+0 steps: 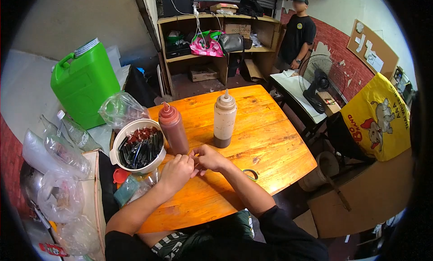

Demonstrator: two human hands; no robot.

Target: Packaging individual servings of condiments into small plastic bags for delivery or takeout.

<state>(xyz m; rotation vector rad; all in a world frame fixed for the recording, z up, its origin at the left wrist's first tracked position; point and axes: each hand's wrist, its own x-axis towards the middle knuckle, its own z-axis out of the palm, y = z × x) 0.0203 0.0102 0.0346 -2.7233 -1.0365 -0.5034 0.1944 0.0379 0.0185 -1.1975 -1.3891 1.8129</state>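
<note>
Above the wooden table, my left hand and my right hand meet with fingertips together. Whatever may be between the fingers is too small to tell. Just beyond them stands a squeeze bottle of reddish sauce. A clear squeeze bottle with a little dark sauce at its bottom stands farther right. To the left, a white tub holds many small dark and red filled packets. A red funnel and clear plastic bags lie beside my left forearm. Green-handled scissors lie partly behind my right forearm.
A green jerrycan, glass bottles and plastic bags crowd the left side. A person in a black shirt stands at the back right, near a black fan. A yellow sack is at the right.
</note>
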